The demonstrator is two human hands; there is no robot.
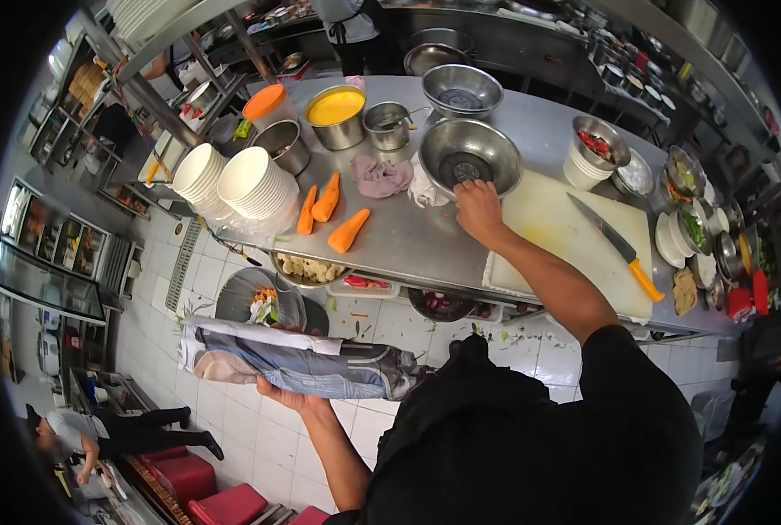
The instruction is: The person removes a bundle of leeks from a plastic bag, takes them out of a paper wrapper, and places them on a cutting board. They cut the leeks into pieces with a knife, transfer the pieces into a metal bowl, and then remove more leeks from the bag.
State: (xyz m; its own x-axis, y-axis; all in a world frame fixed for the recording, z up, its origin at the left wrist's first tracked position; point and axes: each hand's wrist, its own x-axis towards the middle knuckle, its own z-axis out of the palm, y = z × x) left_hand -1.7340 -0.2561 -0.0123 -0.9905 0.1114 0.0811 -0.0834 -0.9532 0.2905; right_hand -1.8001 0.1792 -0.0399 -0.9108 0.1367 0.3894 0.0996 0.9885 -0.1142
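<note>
My left hand [292,398] supports a long box-like package [294,360] with a printed picture on its side, from below, over the floor in front of the table. Its exact kind I cannot make out. My right hand [479,210] is closed on the near rim of a steel mixing bowl [506,162], which stands on the metal table. Close by lie a white cloth [427,188] and a pinkish cloth [381,177]. To the right, a chef's knife [613,236] with a yellow handle rests on a large white cutting board [548,214].
Peeled carrots [348,231] and stacked white tubs [257,184] are at the table's left. Behind them stands a pot of yellow liquid [336,108]. A waste bin [255,302] stands below the near edge. Another person [101,437] works at lower left.
</note>
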